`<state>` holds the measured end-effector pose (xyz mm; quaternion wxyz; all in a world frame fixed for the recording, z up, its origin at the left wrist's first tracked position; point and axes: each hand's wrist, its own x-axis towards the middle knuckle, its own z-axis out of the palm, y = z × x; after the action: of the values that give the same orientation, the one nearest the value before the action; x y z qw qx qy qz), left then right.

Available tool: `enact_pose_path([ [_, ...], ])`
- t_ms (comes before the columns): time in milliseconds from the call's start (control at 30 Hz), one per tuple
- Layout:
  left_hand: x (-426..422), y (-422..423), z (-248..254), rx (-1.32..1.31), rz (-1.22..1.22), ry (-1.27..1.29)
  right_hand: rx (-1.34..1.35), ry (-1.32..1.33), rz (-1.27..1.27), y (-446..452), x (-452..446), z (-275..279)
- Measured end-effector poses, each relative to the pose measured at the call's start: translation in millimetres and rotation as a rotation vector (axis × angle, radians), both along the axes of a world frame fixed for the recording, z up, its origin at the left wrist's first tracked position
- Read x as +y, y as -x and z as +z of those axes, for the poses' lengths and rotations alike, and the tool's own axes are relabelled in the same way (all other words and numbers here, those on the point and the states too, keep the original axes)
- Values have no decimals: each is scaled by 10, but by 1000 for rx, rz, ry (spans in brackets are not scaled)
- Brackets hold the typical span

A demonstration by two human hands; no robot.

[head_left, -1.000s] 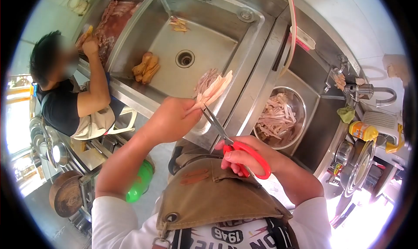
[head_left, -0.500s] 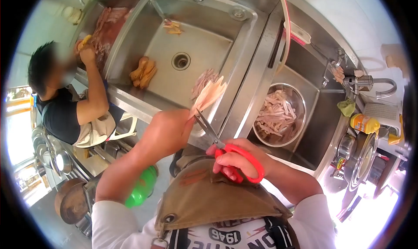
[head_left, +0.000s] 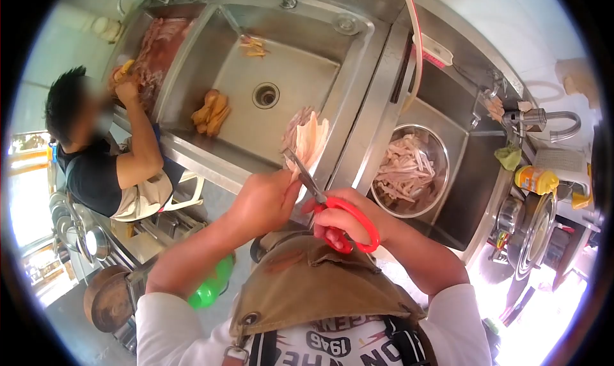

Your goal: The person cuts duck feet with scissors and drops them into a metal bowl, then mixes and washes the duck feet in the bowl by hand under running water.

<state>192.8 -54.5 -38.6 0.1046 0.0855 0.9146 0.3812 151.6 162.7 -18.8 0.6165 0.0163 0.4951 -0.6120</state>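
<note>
Far left there's a co-worker (head_left: pixel 86 164) on a chair, one hand (head_left: pixel 126 89) up at the edge of the left sink, gripping something yellowish that's too small to make out. Pinkish meat (head_left: pixel 153 46) lies in that sink.

Next over is the big sink (head_left: pixel 297 62), with yellow pieces (head_left: pixel 211 112) at its near left, a few yellow bits (head_left: pixel 254 46) at the far side and some pale strips (head_left: pixel 293 128) at the near right.

The main thing, a thin pale piece (head_left: pixel 311 142), is up in the air over the near right corner of that sink. The left hand (head_left: pixel 263 202) has it by the near end, fingers pinched tight, and the loose end fans out away from the person. Looks light, floppy and kinda slick to me, so I'd hold it by that narrow end, firm but clear of the blades.

The right hand (head_left: pixel 350 220) has its fingers wrapped around the red handles of the scissors (head_left: pixel 322 200). The blades are up against the piece; can't really tell how wide they're open.

Further right, a steel bowl (head_left: pixel 440 158) of pale strips sits in the right sink (head_left: pixel 483 180), and a yellow bottle (head_left: pixel 536 180) is beyond that.
</note>
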Motion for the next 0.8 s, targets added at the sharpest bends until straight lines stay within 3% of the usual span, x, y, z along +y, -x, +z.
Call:
enact_pose_path([
  [267, 6, 153, -86, 36, -33, 30, 241, -135, 60, 173, 18, -70],
  [467, 56, 178, -119, 157, 12, 142, 155, -87, -207, 353, 27, 42],
  [567, 99, 190, -131, 221, 137, -57, -6, -10, -296, 371, 52, 8],
  [667, 161, 153, -313, -33, 474, -394, -153, 105, -368, 293, 41, -140],
  [800, 208, 112, -243, -92, 552, -525, -225, 160, -400, 259, 113, -152],
])
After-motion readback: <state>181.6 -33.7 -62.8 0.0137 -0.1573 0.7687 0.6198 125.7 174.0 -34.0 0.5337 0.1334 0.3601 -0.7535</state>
